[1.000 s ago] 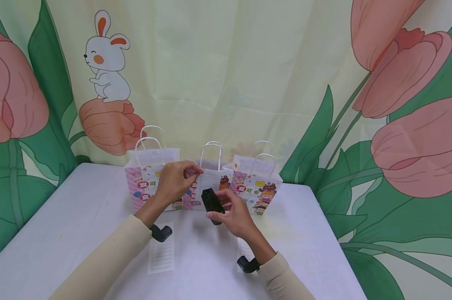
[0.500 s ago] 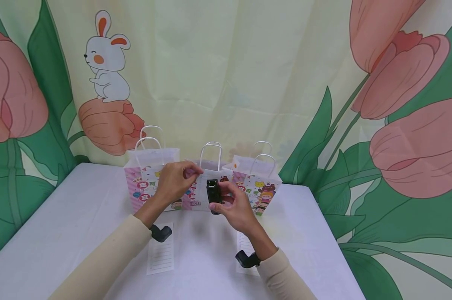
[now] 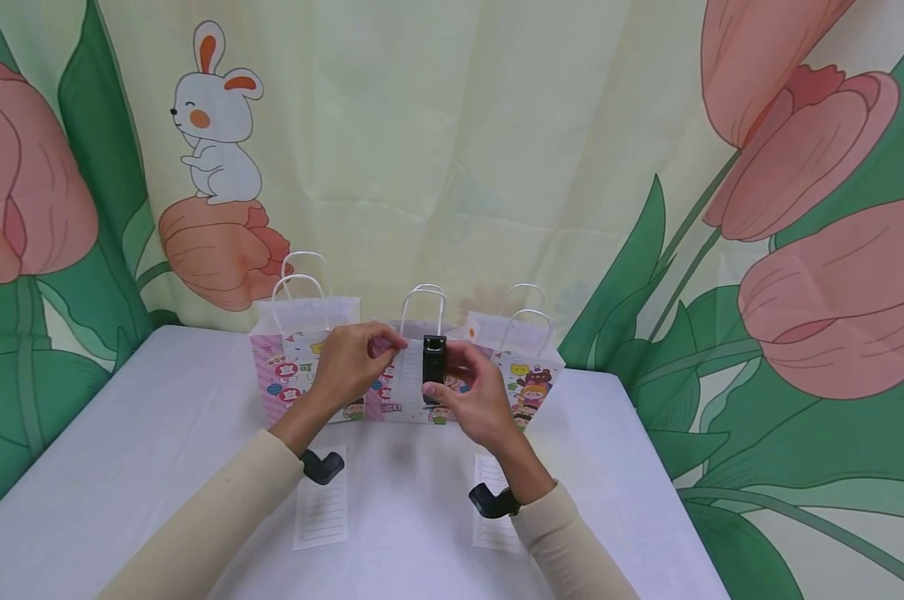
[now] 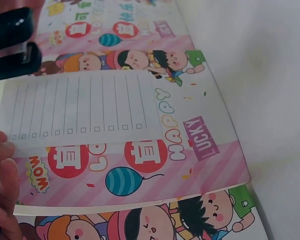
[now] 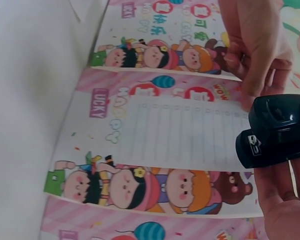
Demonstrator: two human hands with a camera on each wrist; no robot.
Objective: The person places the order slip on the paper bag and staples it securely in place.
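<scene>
My left hand (image 3: 350, 362) pinches a white lined checklist slip (image 4: 85, 107) at its top corner, against the front of the middle paper gift bag (image 5: 140, 192). In my right hand (image 3: 477, 396) is a small black stapler (image 3: 434, 367), gripped between thumb and fingers. It stands upright in the head view, at the right side of the slip near the bag's top edge. From the right wrist view, the stapler's nose (image 5: 252, 145) overlaps the slip's upper end. Whether its jaws straddle the paper cannot be made out.
Similar handled gift bags stand on either side, a left bag (image 3: 267, 358) and a right bag (image 3: 534, 375). Two more lined slips lie on the white-covered table (image 3: 159, 433): a left slip (image 3: 320, 517) and a right slip (image 3: 489, 533). A printed curtain (image 3: 452, 167) hangs behind.
My right hand has risen toward the middle bag's top edge, and the stapler has turned from slanted to upright. My left hand has stayed in place on the slip.
</scene>
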